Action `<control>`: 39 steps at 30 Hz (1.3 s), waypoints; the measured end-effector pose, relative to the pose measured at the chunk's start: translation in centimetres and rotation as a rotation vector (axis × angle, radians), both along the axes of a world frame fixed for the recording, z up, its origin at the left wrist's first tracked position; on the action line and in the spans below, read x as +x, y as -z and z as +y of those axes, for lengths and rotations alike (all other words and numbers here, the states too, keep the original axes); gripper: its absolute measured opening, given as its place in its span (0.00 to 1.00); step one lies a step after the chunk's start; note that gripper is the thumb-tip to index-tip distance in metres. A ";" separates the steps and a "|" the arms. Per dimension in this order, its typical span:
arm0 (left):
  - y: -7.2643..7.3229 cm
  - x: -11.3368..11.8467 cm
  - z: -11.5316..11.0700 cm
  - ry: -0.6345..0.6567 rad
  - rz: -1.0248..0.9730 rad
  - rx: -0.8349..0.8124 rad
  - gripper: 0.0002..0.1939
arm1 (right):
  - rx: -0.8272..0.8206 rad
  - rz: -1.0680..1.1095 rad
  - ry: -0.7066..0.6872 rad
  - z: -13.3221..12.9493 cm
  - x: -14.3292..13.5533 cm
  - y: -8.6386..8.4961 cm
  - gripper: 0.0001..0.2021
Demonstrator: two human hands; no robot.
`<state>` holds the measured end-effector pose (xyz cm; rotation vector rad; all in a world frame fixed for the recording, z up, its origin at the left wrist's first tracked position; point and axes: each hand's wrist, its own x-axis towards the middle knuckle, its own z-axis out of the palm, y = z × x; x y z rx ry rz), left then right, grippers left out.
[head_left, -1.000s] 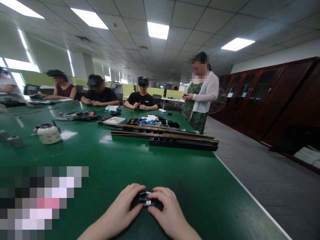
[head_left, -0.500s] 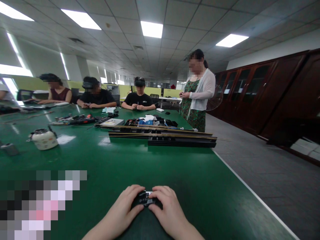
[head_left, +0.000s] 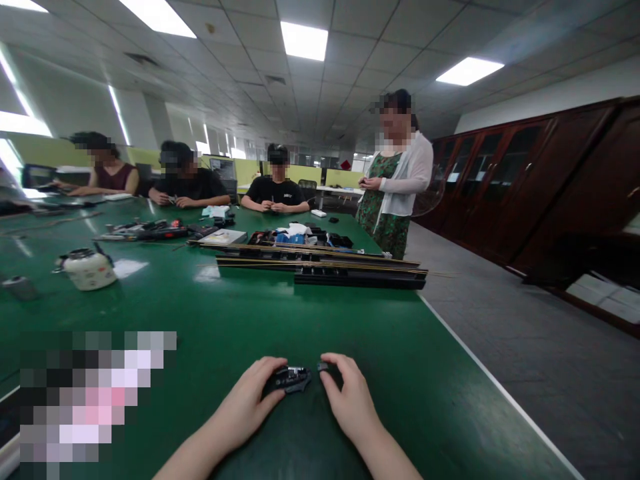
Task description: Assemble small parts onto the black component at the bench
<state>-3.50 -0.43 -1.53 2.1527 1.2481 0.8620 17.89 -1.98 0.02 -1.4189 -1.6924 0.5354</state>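
Observation:
Between the thumb and fingers of my left hand is a small black device with a silvery part on its top. Just to the right, my right hand pinches a small dark grey piece, with a narrow gap between it and the device. Both hands are low over the green table, near its front. What exactly the device and the piece are is too small to tell.
Long black rails with thin brass-coloured rods lie across the table ahead. A cream pot stands at the left, near a grey cylinder. Tools lie behind. Several people sit or stand beyond. A blurred-out patch covers the lower left.
My right hand has moved away from the black device, rightward and slightly up, with the small grey piece between its fingers. The device stays in my left hand. The camera view has shifted slightly.

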 end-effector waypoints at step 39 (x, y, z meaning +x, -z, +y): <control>-1.0 -0.1 -0.3 -0.006 -0.008 -0.040 0.20 | 0.229 0.009 0.333 0.1 1.1 1.1 0.14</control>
